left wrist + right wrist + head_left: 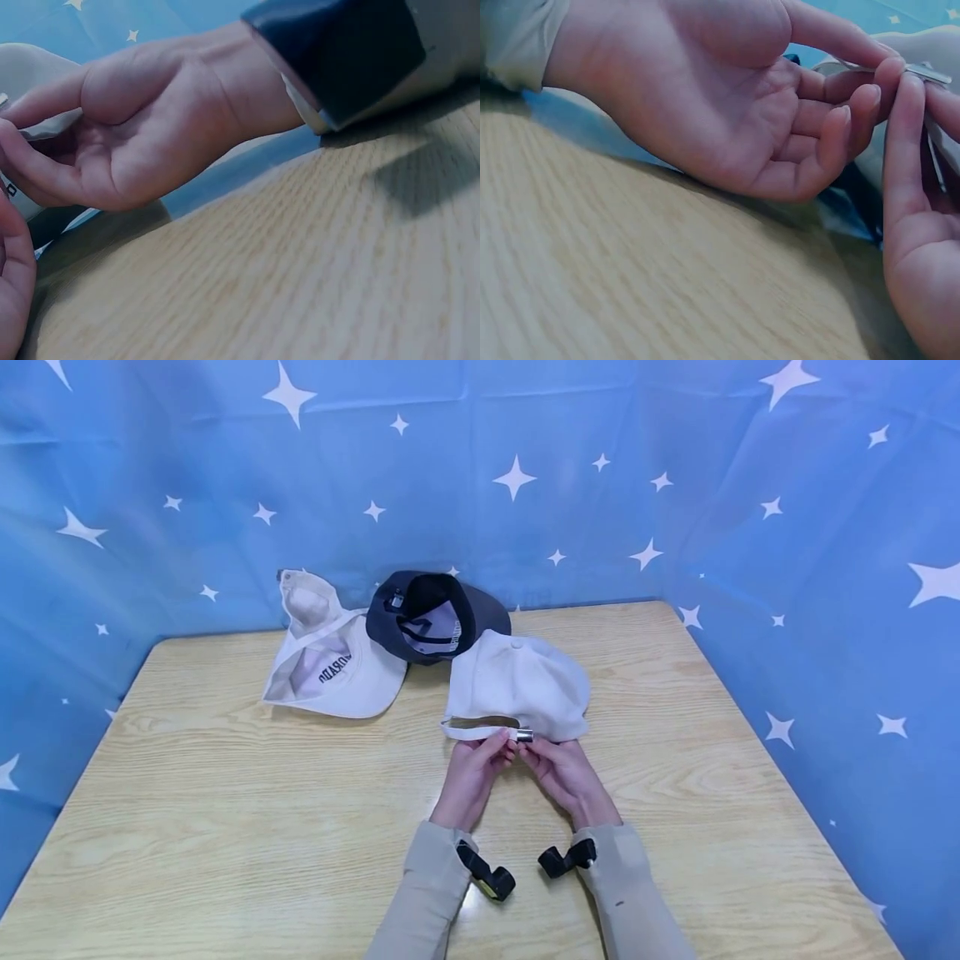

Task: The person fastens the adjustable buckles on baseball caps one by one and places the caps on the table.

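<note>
A white baseball cap [525,685] has its rounded crown up and its back opening toward me. Across that opening runs a white strap [480,732] with a metal buckle [525,736]. My left hand [472,777] pinches the strap just left of the buckle, between thumb and fingers. On the other side my right hand [566,777] pinches the strap by the buckle, its fingertips meeting those of the left. In the right wrist view the buckle [928,73] shows as a thin silver bar at the fingertips, with the right hand's other fingers loosely curled.
Behind the white cap a dark cap [487,610] lies with its inside showing, touching it. A second white cap [375,672] with dark lettering inside lies to the left. All rest on a wood-grain table [225,827], with a blue starred cloth [450,468] hanging around it.
</note>
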A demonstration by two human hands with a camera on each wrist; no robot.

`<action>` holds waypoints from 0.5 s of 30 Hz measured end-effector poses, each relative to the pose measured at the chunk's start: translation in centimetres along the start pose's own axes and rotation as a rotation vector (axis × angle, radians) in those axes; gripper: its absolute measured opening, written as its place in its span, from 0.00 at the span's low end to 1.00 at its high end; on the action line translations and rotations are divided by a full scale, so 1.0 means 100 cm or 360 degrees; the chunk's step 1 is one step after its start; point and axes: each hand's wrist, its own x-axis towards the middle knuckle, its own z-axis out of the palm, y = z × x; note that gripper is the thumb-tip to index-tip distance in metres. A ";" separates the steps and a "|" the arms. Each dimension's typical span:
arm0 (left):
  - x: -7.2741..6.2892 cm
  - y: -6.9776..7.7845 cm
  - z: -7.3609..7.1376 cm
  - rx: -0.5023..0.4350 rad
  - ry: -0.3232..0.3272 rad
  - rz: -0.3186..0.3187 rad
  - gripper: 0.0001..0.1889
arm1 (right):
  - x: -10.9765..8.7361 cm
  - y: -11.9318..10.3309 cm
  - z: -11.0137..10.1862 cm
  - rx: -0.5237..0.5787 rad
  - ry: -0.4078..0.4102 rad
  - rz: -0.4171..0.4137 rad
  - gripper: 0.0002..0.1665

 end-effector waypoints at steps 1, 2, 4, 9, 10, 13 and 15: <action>0.000 0.000 0.000 0.0000 0.0004 -0.0006 0.12 | 0.000 0.001 0.000 0.0000 0.0010 0.0000 0.13; 0.000 0.000 -0.001 0.0001 0.0010 -0.0014 0.13 | 0.000 0.001 0.000 -0.0002 0.0018 0.0000 0.13; 0.000 0.001 -0.001 0.0004 0.0009 -0.0021 0.14 | 0.001 0.002 0.000 -0.0013 0.0026 -0.0002 0.13; 0.000 0.000 -0.002 -0.0008 0.0013 -0.0007 0.14 | 0.002 0.002 0.000 -0.0033 -0.0016 0.0002 0.12; 0.001 0.000 -0.002 -0.0010 0.0014 -0.0003 0.14 | 0.002 0.002 -0.001 -0.0037 -0.0018 0.0003 0.11; 0.001 -0.001 -0.002 -0.0013 0.0012 -0.0002 0.13 | 0.002 0.002 -0.001 -0.0025 -0.0011 0.0001 0.12; 0.001 -0.001 -0.002 -0.0011 -0.0001 -0.0005 0.13 | 0.002 0.002 -0.001 -0.0028 -0.0006 0.0001 0.12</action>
